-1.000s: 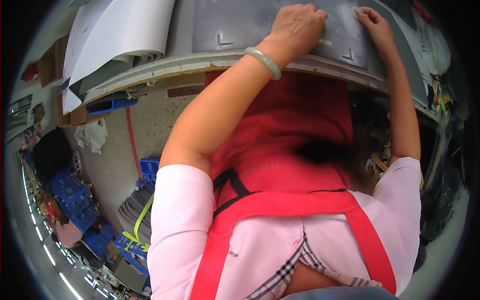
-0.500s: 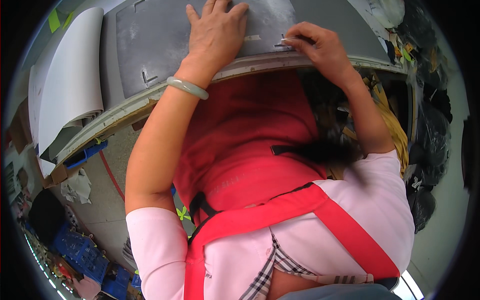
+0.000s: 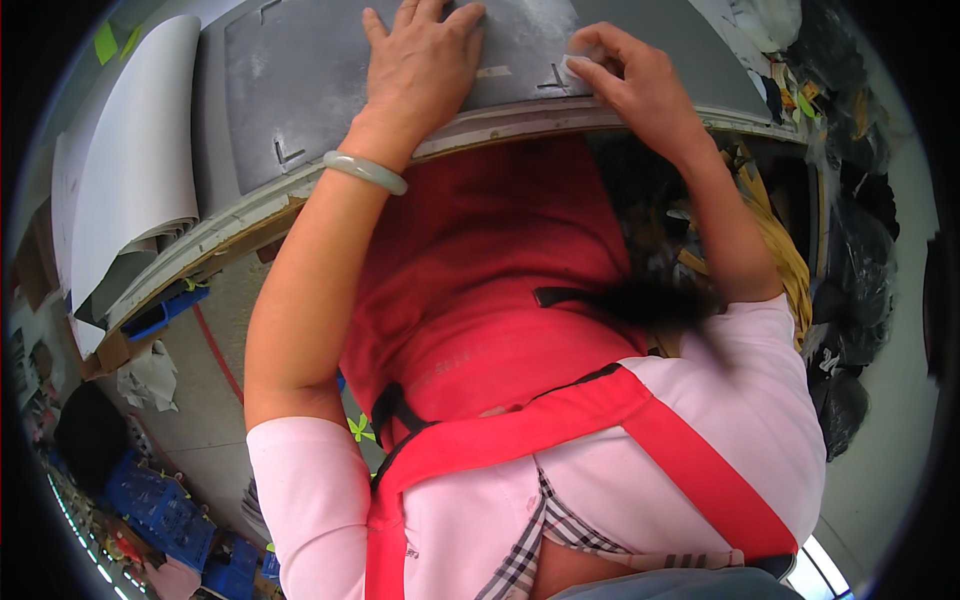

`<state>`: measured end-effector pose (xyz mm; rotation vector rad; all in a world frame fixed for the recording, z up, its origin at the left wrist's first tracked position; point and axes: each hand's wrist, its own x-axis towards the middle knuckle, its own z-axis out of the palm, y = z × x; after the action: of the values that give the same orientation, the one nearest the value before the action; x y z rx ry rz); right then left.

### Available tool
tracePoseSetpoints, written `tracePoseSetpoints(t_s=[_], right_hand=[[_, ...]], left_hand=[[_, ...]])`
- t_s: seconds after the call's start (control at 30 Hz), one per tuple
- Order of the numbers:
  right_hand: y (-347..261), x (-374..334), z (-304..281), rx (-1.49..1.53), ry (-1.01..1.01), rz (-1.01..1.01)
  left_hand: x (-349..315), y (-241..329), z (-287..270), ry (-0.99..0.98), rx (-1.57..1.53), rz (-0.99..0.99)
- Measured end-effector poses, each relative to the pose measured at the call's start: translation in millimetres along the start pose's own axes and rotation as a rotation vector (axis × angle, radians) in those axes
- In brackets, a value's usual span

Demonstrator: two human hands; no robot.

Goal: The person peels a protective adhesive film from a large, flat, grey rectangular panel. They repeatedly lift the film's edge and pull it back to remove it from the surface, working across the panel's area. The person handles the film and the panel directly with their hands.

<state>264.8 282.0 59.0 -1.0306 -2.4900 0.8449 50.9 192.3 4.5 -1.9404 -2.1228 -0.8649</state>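
Note:
A dark grey flat sheet (image 3: 310, 85), smudged with white, lies on the worktable and has L-shaped marks or cuts near its corners. My left hand (image 3: 424, 65) rests flat on it, fingers spread, with nothing in its grip. At the sheet's near right corner, my right hand (image 3: 640, 90) pinches a small white piece (image 3: 574, 63) between thumb and fingers, too small to name. Just beside that piece is one L-shaped mark (image 3: 553, 78). Another L-shaped mark (image 3: 288, 152) shows at the near left corner.
A large curled white sheet (image 3: 140, 150) stands at the table's left. The table's pale, worn front edge (image 3: 240, 205) runs close to my apron. Dark plastic bags (image 3: 860, 260) are heaped on the right, and a blue crate (image 3: 165, 510) sits on the floor at lower left.
My right hand has shifted slightly up and away from the corner's L-shaped mark, still pinching the small white piece. My left hand stays flat on the sheet. The whole view has moved slightly.

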Motion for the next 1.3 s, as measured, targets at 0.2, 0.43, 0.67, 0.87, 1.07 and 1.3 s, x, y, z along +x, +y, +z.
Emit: tracePoseSetpoints(t_s=[0.2,0.43,0.67,0.87,1.07,1.3], right_hand=[[9,-6,13,0.005,0.037,-0.049],[1,48,-17,0.108,-0.133,-0.001],[45,155,12,-0.037,0.131,-0.187],[66,201,22,-0.284,0.215,-0.507],[60,206,28,-0.4,0.153,-0.421],[39,197,18,-0.101,0.073,-0.048]], left_hand=[[2,0,1,-0.015,-0.027,0.006],[-1,-15,13,0.019,0.01,0.044],[-1,-6,7,-0.02,0.043,-0.014],[0,-5,6,-0.025,0.025,-0.029],[0,-5,4,-0.028,0.023,-0.034],[-2,-9,10,0.024,-0.027,-0.017]])
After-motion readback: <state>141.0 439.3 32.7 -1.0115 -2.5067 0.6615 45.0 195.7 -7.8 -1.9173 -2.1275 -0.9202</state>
